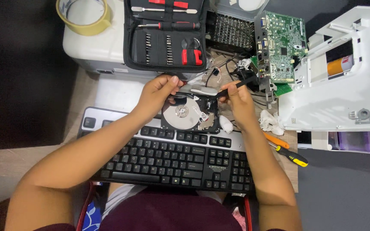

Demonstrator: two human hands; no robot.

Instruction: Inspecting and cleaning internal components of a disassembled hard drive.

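Opened hard drive (pixel 189 114) mid-teardown — left hand (pixel 158 92) pinches its top edge, right hand (pixel 236 100) grips a black tool (pixel 235 85); prying needs steadiness.

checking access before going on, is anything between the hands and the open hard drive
Nothing visible does. The left hand is already at the top edge of the open hard drive, and the right hand sits at its right side holding a dark slim tool angled up and away. The shiny platter is uncovered.
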